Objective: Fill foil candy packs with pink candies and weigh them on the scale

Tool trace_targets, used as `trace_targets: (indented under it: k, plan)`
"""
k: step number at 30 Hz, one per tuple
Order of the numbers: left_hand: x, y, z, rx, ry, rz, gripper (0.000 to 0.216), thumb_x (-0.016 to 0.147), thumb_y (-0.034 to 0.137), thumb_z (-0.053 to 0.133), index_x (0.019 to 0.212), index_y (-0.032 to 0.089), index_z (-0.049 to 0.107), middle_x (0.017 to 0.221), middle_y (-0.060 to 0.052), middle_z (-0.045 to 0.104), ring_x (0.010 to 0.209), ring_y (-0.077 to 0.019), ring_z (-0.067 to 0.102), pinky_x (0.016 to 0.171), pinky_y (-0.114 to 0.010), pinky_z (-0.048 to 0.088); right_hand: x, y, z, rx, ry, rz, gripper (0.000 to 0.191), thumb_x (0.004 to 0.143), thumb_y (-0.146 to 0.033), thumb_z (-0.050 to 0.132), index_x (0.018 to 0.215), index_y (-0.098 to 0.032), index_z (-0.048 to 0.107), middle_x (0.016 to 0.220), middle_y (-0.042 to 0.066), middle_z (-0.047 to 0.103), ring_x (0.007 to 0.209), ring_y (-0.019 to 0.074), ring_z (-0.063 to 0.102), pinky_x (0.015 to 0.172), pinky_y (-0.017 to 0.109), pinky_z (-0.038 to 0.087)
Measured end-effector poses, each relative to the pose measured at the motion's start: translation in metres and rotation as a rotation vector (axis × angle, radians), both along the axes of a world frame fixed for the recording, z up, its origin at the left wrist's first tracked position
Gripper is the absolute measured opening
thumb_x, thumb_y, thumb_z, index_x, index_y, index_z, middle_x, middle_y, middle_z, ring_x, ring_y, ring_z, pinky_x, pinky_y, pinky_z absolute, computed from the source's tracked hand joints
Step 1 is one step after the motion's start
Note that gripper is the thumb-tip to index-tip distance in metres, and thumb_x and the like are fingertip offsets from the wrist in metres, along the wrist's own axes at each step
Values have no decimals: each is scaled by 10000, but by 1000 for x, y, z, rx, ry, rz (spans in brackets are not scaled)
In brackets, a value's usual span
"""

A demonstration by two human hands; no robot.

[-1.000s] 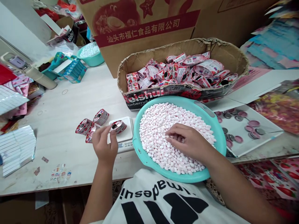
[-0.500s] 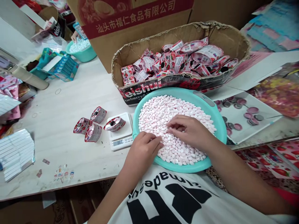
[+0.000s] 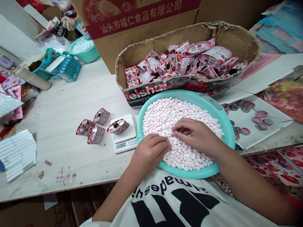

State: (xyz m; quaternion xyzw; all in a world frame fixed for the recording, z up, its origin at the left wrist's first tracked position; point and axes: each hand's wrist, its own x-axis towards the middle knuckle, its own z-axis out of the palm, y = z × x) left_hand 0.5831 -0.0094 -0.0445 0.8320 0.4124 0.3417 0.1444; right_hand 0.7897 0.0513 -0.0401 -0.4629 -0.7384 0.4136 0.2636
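Observation:
A teal basin (image 3: 222,110) heaped with small pink and white candies (image 3: 165,113) sits in front of me. My left hand (image 3: 150,151) lies on the candies at the basin's near left edge, fingers laid flat and pointing right. My right hand (image 3: 196,134) rests on the pile in the middle, its fingers curled and pinching at candies. The fingertips of both hands nearly meet. Left of the basin a small white scale (image 3: 124,140) carries one red heart-shaped tin (image 3: 117,126).
Three more red tins (image 3: 91,126) stand left of the scale. A torn cardboard box (image 3: 236,41) full of such tins sits behind the basin. Round lids lie on a white tray (image 3: 248,118) at right. Far left: another teal bowl (image 3: 85,50), blue boxes (image 3: 68,67), another person's hand (image 3: 68,22).
My left hand left the tin on the scale and moved right onto the candies at the basin's edge. My right hand stayed on the pile.

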Motion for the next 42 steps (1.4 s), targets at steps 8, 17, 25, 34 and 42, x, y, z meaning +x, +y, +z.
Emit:
trace_targets:
  k: [8, 17, 25, 34, 42]
  plan:
    - [-105, 30, 13, -28, 339, 655, 469, 820, 331, 685, 1261, 195, 602, 1230, -147, 650, 1140, -319, 600, 959, -520, 488, 1, 0, 0, -8, -4, 2, 63, 845, -271, 639, 837, -236, 691, 891, 38, 674, 780, 166, 627, 663, 285, 520]
    - [-142, 39, 0, -239, 406, 619, 425, 808, 361, 672, 1202, 206, 642, 1099, -113, 721, 1004, -302, 666, 874, -456, 523, 0, -1, 1, 13, -14, 5, 64, 836, -268, 640, 820, -229, 688, 871, 35, 674, 761, 163, 625, 650, 281, 516]
    - [-139, 24, -5, -60, 282, 658, 422, 832, 403, 657, 1197, 194, 629, 1137, -112, 678, 1073, -277, 631, 944, -436, 498, 0, -1, 2, 46, -23, 9, 56, 835, -264, 639, 819, -232, 682, 866, 40, 672, 756, 166, 625, 645, 288, 521]
    - [-145, 6, 17, 215, 21, 897, 319, 868, 322, 638, 1155, 185, 662, 1123, -120, 680, 1067, -233, 636, 965, -406, 504, 1, -1, -2, 33, -17, 17, 58, 839, -285, 652, 850, -240, 688, 895, 37, 672, 783, 168, 630, 666, 291, 527]
    - [-144, 2, 26, 336, -20, 934, 128, 879, 245, 610, 932, 198, 717, 938, -64, 739, 886, -194, 681, 845, -369, 548, 1, -1, 0, 18, -12, 15, 75, 839, -304, 653, 856, -242, 691, 899, 44, 678, 788, 181, 638, 657, 300, 535]
